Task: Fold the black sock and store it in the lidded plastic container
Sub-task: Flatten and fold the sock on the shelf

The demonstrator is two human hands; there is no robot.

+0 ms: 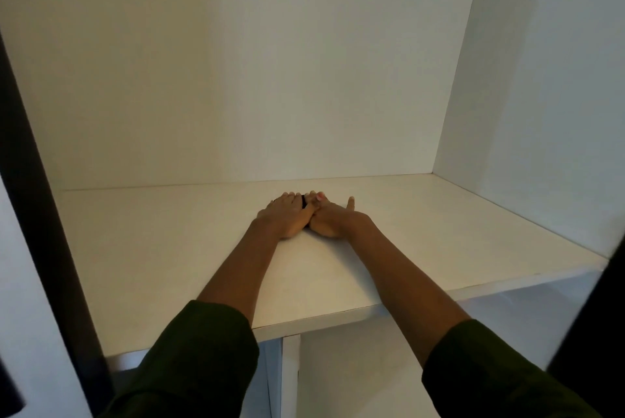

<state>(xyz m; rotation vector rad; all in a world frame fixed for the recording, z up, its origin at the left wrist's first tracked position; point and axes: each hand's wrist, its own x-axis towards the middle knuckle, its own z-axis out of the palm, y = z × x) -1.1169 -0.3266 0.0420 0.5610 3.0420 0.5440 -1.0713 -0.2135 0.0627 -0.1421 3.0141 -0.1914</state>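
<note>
Both my hands rest side by side on a white shelf [169,265] inside a wardrobe, far in from its front edge. My left hand [285,216] lies palm down over the black sock [305,202], of which only a small dark sliver shows between the two hands. My right hand [329,218] presses against the sock from the right, fingers curled on it and one finger stretched out flat. Most of the sock is hidden under the hands. No plastic container is in view.
White back wall [270,79] and right side wall [524,96] enclose the shelf. A dark door edge [44,214] stands at the left, another dark edge [602,316] at the right. A white vertical divider [290,377] stands below the shelf.
</note>
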